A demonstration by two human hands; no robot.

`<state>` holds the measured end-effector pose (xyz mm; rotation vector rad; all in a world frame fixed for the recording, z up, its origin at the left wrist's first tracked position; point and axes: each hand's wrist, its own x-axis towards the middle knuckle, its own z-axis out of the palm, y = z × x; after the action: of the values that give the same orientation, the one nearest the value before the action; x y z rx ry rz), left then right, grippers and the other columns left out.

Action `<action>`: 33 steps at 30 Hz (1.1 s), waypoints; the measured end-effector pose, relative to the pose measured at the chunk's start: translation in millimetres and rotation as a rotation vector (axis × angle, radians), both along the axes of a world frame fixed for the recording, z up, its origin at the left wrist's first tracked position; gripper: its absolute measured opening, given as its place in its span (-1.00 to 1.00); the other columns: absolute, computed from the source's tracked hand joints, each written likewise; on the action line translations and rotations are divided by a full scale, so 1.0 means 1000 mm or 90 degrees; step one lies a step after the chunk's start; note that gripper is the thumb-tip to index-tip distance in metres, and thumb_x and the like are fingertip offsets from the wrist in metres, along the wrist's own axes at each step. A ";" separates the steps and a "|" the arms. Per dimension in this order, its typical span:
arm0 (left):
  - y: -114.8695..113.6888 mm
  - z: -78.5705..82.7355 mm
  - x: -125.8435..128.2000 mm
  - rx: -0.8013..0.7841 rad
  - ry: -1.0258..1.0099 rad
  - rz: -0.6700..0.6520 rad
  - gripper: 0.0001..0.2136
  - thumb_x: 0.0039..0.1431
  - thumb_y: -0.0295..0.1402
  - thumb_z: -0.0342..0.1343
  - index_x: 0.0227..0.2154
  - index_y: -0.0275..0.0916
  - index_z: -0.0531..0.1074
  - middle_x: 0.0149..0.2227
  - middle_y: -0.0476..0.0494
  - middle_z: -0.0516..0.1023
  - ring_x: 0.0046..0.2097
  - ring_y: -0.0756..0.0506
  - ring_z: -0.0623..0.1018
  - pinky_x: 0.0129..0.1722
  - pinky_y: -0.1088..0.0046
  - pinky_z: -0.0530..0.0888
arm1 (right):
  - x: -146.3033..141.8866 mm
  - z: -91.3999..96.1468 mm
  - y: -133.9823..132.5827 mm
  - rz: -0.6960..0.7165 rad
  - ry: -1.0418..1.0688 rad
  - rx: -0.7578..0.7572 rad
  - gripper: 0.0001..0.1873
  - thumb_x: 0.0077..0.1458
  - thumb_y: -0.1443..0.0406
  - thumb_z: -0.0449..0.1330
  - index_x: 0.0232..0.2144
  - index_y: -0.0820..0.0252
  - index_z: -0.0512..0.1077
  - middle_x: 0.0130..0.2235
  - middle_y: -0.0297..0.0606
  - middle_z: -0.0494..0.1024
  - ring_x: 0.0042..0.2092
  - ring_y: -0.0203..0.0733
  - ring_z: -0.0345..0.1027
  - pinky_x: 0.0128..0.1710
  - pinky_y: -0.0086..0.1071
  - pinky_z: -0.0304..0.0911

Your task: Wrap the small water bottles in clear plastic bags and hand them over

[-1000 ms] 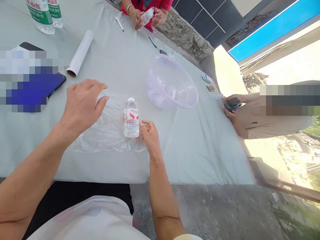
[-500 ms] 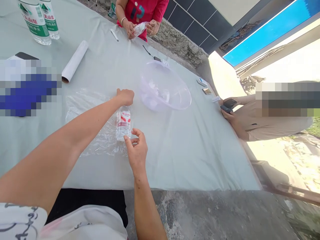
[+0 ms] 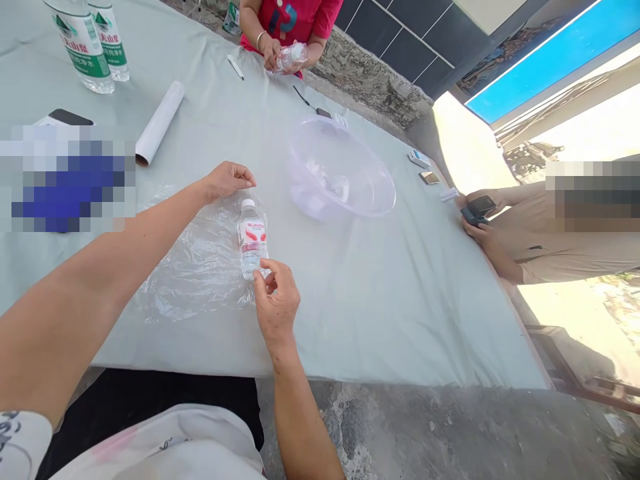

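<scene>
A small water bottle [image 3: 251,237] with a red and white label stands upright on a sheet of clear plastic wrap [image 3: 195,267] spread on the pale table [image 3: 400,300]. My left hand [image 3: 227,180] is just behind and left of the bottle's cap, fingers curled in a pinch on the far edge of the wrap. My right hand [image 3: 276,303] is at the near side of the bottle's base, thumb and fingers pinched on the wrap's near edge.
A clear plastic bowl [image 3: 340,175] sits right of the bottle. A roll of wrap [image 3: 160,123], two large green-labelled bottles [image 3: 83,43] and a phone [image 3: 70,117] lie at the back left. One person in red [image 3: 290,27] holds a bottle opposite; another at the right holds a phone [image 3: 477,208].
My left hand went from open above the wrap to the bottle's cap, then drew back left to the wrap's far edge. My right hand stayed pinched by the bottle's base.
</scene>
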<state>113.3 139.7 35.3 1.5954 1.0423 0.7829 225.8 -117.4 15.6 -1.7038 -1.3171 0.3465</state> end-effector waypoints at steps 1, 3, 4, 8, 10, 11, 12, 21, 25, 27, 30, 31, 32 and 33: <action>-0.001 0.000 -0.002 -0.010 -0.007 0.005 -0.96 -0.07 -0.44 0.26 -0.48 -0.23 0.59 -0.43 -0.06 0.58 -0.34 -0.03 0.50 -0.20 0.37 0.43 | 0.004 0.003 0.001 -0.035 0.012 0.005 -0.79 0.21 0.16 0.11 -0.16 0.05 0.45 -0.12 -0.20 0.56 -0.31 -0.21 0.36 -0.28 -0.25 0.35; -0.003 0.001 -0.005 -0.027 -0.021 0.013 -0.97 -0.08 -0.47 0.27 -0.50 -0.24 0.58 -0.48 -0.03 0.56 -0.38 -0.01 0.48 -0.21 0.39 0.43 | 0.013 0.009 0.007 -0.113 0.062 0.016 -0.70 0.19 0.09 0.13 -0.10 0.08 0.43 -0.05 -0.18 0.55 -0.26 -0.21 0.37 -0.20 -0.26 0.36; -0.004 0.001 -0.005 -0.032 -0.030 0.018 -0.97 -0.08 -0.48 0.28 -0.50 -0.25 0.58 -0.49 -0.02 0.56 -0.39 0.00 0.47 -0.21 0.40 0.44 | 0.018 0.012 0.012 -0.139 0.101 0.014 -0.64 0.20 0.06 0.12 -0.04 0.09 0.41 0.03 -0.15 0.53 -0.18 -0.20 0.40 -0.13 -0.25 0.37; -0.008 -0.001 -0.005 -0.048 -0.071 0.038 -0.95 -0.07 -0.51 0.29 -0.52 -0.25 0.57 -0.49 -0.01 0.56 -0.41 0.02 0.47 -0.19 0.42 0.44 | 0.034 0.018 0.039 -0.081 0.275 -0.121 -0.31 0.20 -0.10 0.07 0.24 0.14 0.28 0.30 -0.06 0.33 0.26 -0.05 0.28 0.15 -0.17 0.30; -0.008 -0.003 -0.006 -0.051 -0.086 0.037 -0.95 -0.07 -0.50 0.29 -0.52 -0.25 0.57 -0.48 -0.01 0.57 -0.40 0.02 0.47 -0.19 0.42 0.43 | 0.036 0.018 0.049 -0.019 0.295 -0.213 -0.20 0.18 -0.15 0.07 0.31 0.17 0.23 0.38 -0.06 0.23 0.38 -0.01 0.14 0.28 -0.12 0.19; -0.008 -0.004 -0.007 -0.051 -0.090 0.033 -0.96 -0.07 -0.49 0.30 -0.52 -0.25 0.57 -0.47 -0.02 0.57 -0.40 0.02 0.47 -0.20 0.42 0.43 | 0.034 0.018 0.052 0.005 0.280 -0.251 -0.17 0.17 -0.16 0.09 0.32 0.18 0.22 0.40 -0.06 0.19 0.40 0.01 0.08 0.33 -0.10 0.12; -0.008 -0.005 -0.008 -0.050 -0.092 0.029 -0.97 -0.07 -0.48 0.30 -0.51 -0.25 0.57 -0.48 -0.02 0.57 -0.39 0.01 0.47 -0.21 0.42 0.42 | 0.032 0.019 0.053 0.026 0.253 -0.280 -0.15 0.15 -0.15 0.12 0.33 0.20 0.21 0.41 -0.06 0.17 0.42 0.02 0.05 0.36 -0.08 0.07; -0.006 -0.016 -0.016 0.008 -0.074 0.051 -0.96 -0.07 -0.41 0.25 -0.50 -0.25 0.55 -0.49 -0.02 0.54 -0.38 0.00 0.46 -0.25 0.44 0.39 | -0.009 0.011 0.037 0.143 -0.077 -0.192 -0.32 0.33 0.14 -0.02 0.40 0.26 -0.01 0.43 0.02 0.10 0.44 -0.01 -0.02 0.33 -0.01 0.12; -0.005 -0.018 -0.026 0.039 -0.050 0.059 -0.95 -0.06 -0.40 0.22 -0.50 -0.24 0.56 -0.45 -0.04 0.57 -0.36 -0.02 0.47 -0.23 0.43 0.40 | -0.024 0.000 0.037 0.121 -0.232 -0.197 -0.30 0.33 0.23 -0.01 0.40 0.44 -0.04 0.44 0.16 0.01 0.46 0.09 -0.11 0.36 0.02 0.07; -0.004 -0.018 -0.038 0.061 -0.003 0.046 -0.93 -0.05 -0.38 0.21 -0.49 -0.21 0.58 -0.43 -0.04 0.59 -0.34 -0.04 0.49 -0.23 0.42 0.42 | -0.028 -0.005 0.038 0.104 -0.290 -0.184 -0.32 0.33 0.25 -0.01 0.39 0.43 -0.01 0.43 0.17 0.04 0.44 0.13 -0.05 0.33 0.05 0.11; -0.001 -0.016 -0.060 0.120 0.131 0.044 -0.90 -0.01 -0.39 0.17 -0.48 -0.18 0.59 -0.43 -0.06 0.60 -0.31 -0.09 0.52 -0.18 0.37 0.44 | -0.031 -0.009 0.038 0.098 -0.335 -0.163 -0.34 0.34 0.25 -0.03 0.39 0.43 0.00 0.41 0.19 0.09 0.42 0.15 0.01 0.30 0.07 0.16; 0.000 -0.014 -0.066 0.147 0.181 0.066 -0.87 0.02 -0.42 0.13 -0.46 -0.18 0.59 -0.41 -0.08 0.61 -0.28 -0.12 0.53 -0.15 0.34 0.44 | -0.032 -0.010 0.038 0.097 -0.343 -0.160 -0.34 0.34 0.25 -0.03 0.39 0.44 0.01 0.41 0.20 0.09 0.42 0.16 0.02 0.30 0.07 0.16; -0.001 -0.011 -0.072 0.173 0.222 0.096 -0.83 0.06 -0.44 0.09 -0.43 -0.18 0.60 -0.37 -0.11 0.62 -0.24 -0.15 0.54 -0.11 0.30 0.44 | -0.032 -0.011 0.038 0.096 -0.350 -0.160 -0.34 0.34 0.25 -0.03 0.38 0.46 0.01 0.41 0.21 0.10 0.41 0.16 0.03 0.30 0.06 0.16; -0.004 -0.007 -0.075 0.195 0.250 0.133 -0.78 0.10 -0.46 0.04 -0.37 -0.18 0.60 -0.30 -0.13 0.63 -0.18 -0.17 0.55 -0.08 0.27 0.43 | -0.032 -0.011 0.037 0.094 -0.357 -0.161 -0.34 0.34 0.25 -0.03 0.38 0.48 0.02 0.40 0.21 0.11 0.41 0.16 0.03 0.31 0.05 0.16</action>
<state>37.9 136.0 28.6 1.9756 1.4415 0.8152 194.1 -80.0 4.7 -2.0061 -1.8760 0.1208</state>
